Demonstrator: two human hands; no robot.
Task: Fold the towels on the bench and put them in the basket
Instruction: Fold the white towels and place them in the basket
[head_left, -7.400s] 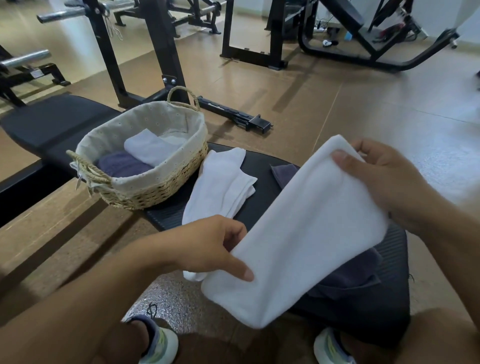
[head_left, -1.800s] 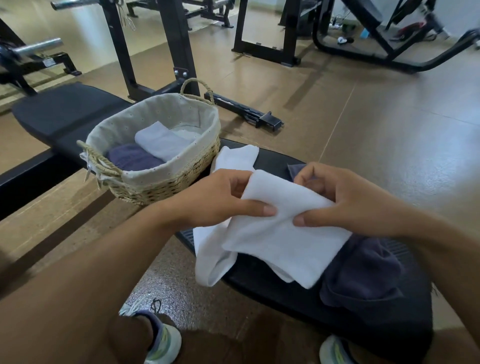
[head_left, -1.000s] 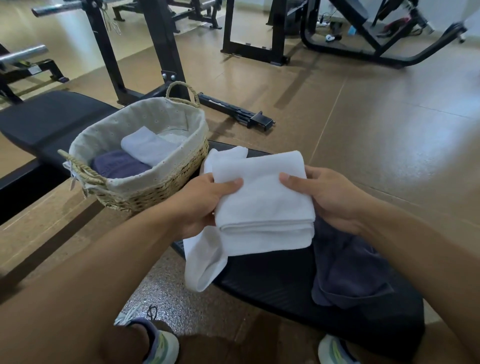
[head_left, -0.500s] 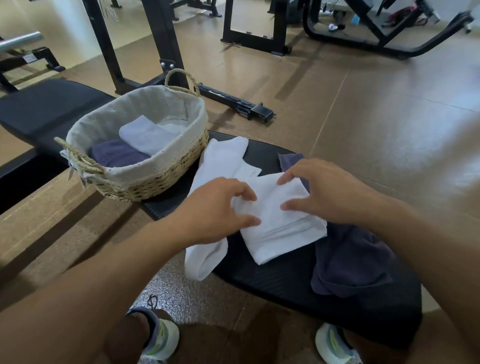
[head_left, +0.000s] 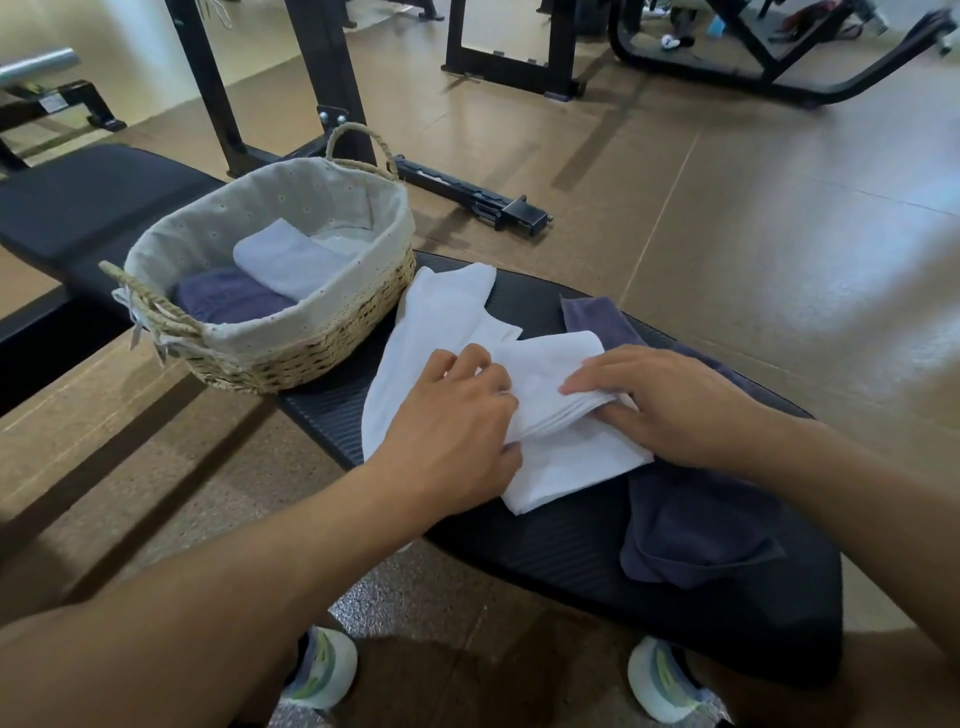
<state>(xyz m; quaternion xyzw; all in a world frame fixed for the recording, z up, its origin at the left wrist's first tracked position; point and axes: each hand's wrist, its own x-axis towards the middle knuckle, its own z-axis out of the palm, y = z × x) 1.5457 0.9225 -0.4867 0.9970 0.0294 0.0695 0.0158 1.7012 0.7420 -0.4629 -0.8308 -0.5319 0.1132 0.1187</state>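
While both hands pinch the folded white towel (head_left: 566, 447) on the black desk (head_left: 571, 551), left grip (head_left: 447, 431) and right grip (head_left: 670, 400) closed on its edges, 2 loose towels flank it; 2 folded towels fill the basket (head_left: 311, 338). Tan gym floor (head_left: 727, 208).

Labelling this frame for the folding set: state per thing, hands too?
folded white towel: on bench, under both hands
left hand: gripping its left edge
right hand: pinching its top layers
loose white towel: unfolded
dark towel: crumpled
basket: holds two folded towels
bench: bears all
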